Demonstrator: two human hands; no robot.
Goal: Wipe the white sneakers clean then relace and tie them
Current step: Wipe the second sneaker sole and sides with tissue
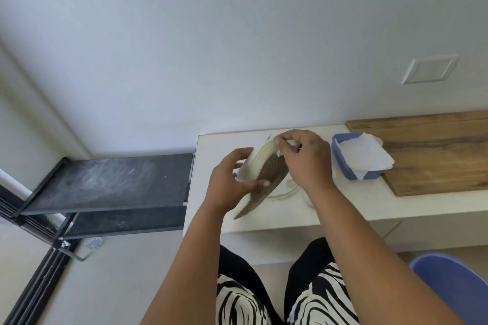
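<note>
Sneaker (264, 179): white upper, brown ridged sole facing up, tilted above desk (369, 200). Left hand (232, 185) grip clamps its side; right hand (303, 158) pinches white wipe (291, 143) at toe. No legible writing.

Both forearms extended forward; left hand (232, 182) curled in grip, right hand (303, 158) raised, fingertips pinching.

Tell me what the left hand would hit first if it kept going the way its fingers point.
The left hand already holds the sneaker, fingers pointing right. Past it, the right hand probably comes first, though depth is unclear.
</note>
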